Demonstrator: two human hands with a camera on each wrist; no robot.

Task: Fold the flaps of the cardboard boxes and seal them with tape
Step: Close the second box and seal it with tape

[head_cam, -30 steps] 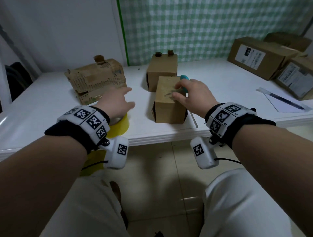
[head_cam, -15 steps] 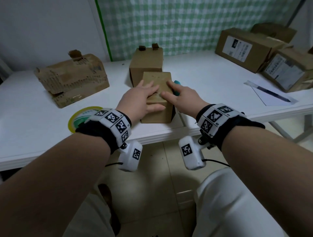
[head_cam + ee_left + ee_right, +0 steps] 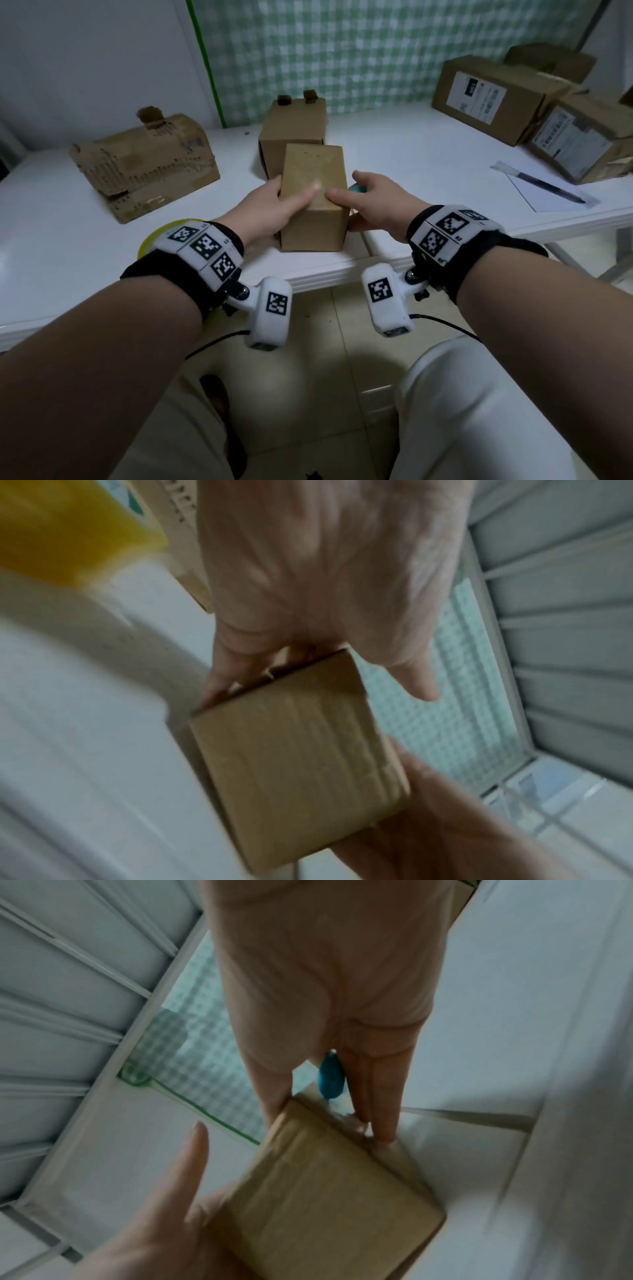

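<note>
From the head view, your left hand (image 3: 270,209) and right hand (image 3: 376,202) clasp the small cardboard box (image 3: 313,195) at frame centre on the table (image 3: 411,147), fingers curled round its sides; it looks light and stiff, so hold the side walls. Both wrist views are blurred; whether the flaps are taped is unclear.
</note>
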